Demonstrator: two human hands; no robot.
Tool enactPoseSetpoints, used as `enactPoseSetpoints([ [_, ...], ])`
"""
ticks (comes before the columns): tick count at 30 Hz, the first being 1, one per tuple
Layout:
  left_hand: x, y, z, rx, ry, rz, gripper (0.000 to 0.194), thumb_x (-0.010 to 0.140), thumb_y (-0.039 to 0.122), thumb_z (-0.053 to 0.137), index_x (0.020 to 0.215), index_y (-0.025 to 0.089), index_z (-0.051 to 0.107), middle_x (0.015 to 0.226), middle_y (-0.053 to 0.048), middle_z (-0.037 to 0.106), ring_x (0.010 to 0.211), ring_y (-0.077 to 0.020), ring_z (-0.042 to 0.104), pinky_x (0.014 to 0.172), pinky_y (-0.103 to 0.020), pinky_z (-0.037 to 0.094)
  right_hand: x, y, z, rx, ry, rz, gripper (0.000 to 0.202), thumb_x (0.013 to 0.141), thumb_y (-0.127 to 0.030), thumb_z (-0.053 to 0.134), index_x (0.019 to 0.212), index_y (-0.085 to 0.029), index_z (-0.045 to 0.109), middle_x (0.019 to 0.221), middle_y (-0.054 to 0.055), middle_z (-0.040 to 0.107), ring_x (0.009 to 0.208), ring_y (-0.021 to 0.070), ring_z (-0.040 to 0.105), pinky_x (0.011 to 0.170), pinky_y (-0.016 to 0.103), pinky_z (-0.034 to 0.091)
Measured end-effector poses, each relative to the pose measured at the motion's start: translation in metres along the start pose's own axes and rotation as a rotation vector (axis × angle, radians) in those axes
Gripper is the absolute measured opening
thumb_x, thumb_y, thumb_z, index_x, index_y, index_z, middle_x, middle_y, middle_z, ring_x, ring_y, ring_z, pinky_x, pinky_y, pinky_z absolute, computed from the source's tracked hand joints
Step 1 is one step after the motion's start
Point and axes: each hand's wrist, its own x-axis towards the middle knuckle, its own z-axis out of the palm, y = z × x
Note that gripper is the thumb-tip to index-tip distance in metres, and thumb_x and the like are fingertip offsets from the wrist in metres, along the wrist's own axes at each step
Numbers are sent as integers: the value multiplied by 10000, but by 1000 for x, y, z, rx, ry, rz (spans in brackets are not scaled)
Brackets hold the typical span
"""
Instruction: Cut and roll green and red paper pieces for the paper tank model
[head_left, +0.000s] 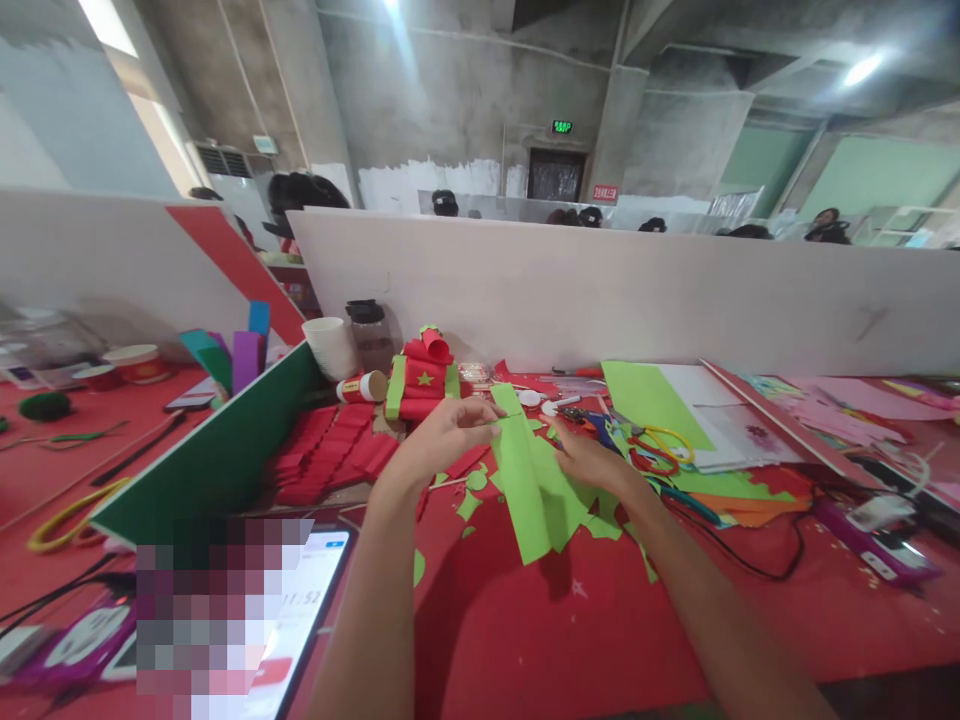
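Observation:
A long light-green strip hangs at a slant over the red table. My left hand pinches its upper end between thumb and fingers. To the right, my right hand is beside the green material, its index finger pointing up toward the tools; whether it grips anything I cannot make out. Under and around the strip lie cut green scraps. Behind my left hand stands a red figure with a yellow star and green sides. Folded red pieces are stacked left of it.
A phone stands at the lower left beside a green divider. A paper cup and a dark-lidded bottle are behind. Yellow-handled scissors, green sheets and a black cable lie right. A white partition crosses the back.

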Motion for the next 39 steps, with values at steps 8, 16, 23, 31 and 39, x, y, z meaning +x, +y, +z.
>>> enactPoseSetpoints([
  [8, 8, -11, 10, 73, -77, -185, 185, 708, 341, 609, 773, 170, 640, 747, -7, 616, 712, -181, 564, 676, -290, 416, -2, -38, -24, 1044, 43, -173, 264, 901, -345, 524, 1109, -232, 641, 1053, 82, 693, 813, 168, 649, 682, 290, 517],
  [16, 10, -10, 16, 57, -105, -120, 193, 703, 356, 630, 771, 179, 667, 1017, -43, 663, 881, -219, 611, 777, -309, 461, -19, -55, -19, 1216, -68, -267, 376, 836, -376, 639, 1192, -277, 567, 1109, 93, 680, 935, 219, 640, 687, 325, 516],
  [23, 12, -8, 18, 52, -167, -127, 185, 711, 353, 616, 721, 168, 630, 998, -47, 665, 829, -193, 595, 771, -306, 459, -13, -57, -12, 852, 176, -261, 340, 923, -494, 533, 948, -199, 701, 654, 3, 560, 540, 119, 496, 514, 265, 420],
  [31, 12, -9, 16, -31, -225, -115, 186, 703, 361, 604, 696, 175, 609, 976, -43, 660, 792, -180, 577, 768, -301, 456, -13, -55, -9, 559, 297, -266, 153, 842, -367, 658, 899, -234, 707, 823, 24, 694, 745, 174, 620, 682, 309, 492],
  [39, 12, -8, 15, -45, -238, -135, 168, 711, 342, 602, 719, 175, 610, 786, -17, 625, 748, -182, 581, 748, -302, 451, -12, -51, -10, 487, 297, -315, 115, 846, -303, 636, 886, -231, 716, 835, 28, 720, 773, 187, 650, 744, 330, 499],
])
